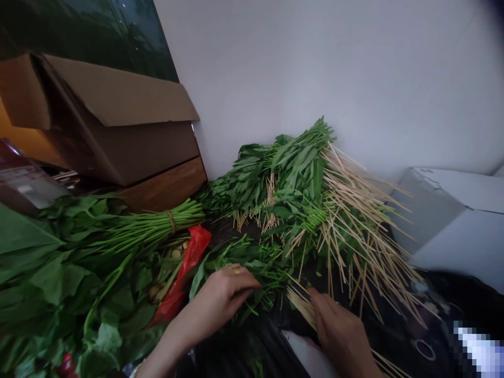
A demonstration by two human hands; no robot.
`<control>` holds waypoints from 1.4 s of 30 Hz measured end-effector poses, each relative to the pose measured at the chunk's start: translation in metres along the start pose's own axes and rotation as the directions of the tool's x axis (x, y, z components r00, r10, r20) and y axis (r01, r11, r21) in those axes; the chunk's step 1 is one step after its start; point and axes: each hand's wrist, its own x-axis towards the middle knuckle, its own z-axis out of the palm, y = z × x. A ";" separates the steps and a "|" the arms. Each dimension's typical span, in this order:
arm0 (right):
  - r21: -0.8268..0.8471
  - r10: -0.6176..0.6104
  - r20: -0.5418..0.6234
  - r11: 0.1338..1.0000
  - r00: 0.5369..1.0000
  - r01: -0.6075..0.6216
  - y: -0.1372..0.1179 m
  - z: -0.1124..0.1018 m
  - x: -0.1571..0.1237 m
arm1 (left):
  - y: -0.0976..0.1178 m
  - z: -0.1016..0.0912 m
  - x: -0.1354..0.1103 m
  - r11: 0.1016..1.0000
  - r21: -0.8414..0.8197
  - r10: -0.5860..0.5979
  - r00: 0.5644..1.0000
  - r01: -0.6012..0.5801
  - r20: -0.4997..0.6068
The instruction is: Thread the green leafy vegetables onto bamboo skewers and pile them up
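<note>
Left hand pinches loose green stems. Right hand grips a bundle of bamboo skewers. Skewered greens pile just behind, against the wall.

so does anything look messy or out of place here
Yes: the skewered greens by the wall lie in a loose heap, sticks fanning every way, unlike the tied bundle. A red plastic bag is half buried among the leaves.
</note>
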 end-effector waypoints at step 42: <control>0.165 -0.058 -0.102 0.984 0.993 0.074 -0.010 -0.006 0.002 | 0.000 0.070 0.022 0.181 -0.960 -0.497 0.862 0.215 0.099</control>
